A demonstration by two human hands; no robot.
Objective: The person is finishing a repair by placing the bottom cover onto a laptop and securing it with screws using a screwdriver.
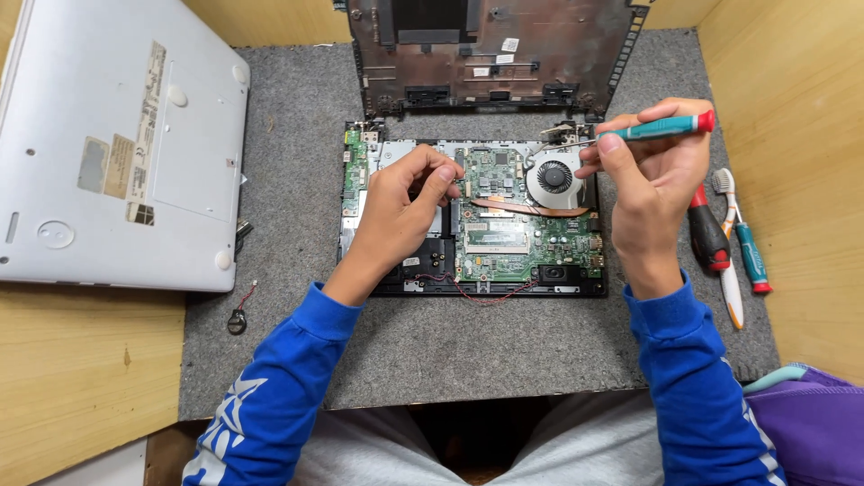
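Your right hand (pixel 650 184) has a firm grip on the teal screwdriver (pixel 655 129) at centre right; your left hand (pixel 402 209), fingers pinched narrow, rests on the open laptop (pixel 504 236) at mid-frame.

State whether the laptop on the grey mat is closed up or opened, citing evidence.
Opened: the laptop shows its bare green circuit board and round fan; a removed cover panel lies beyond it.

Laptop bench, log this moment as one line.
left hand: on open laptop | right hand: holds teal screwdriver near fan

Teal red-capped screwdriver (pixel 661 127), green board (pixel 513 216), grey mat (pixel 468 346)
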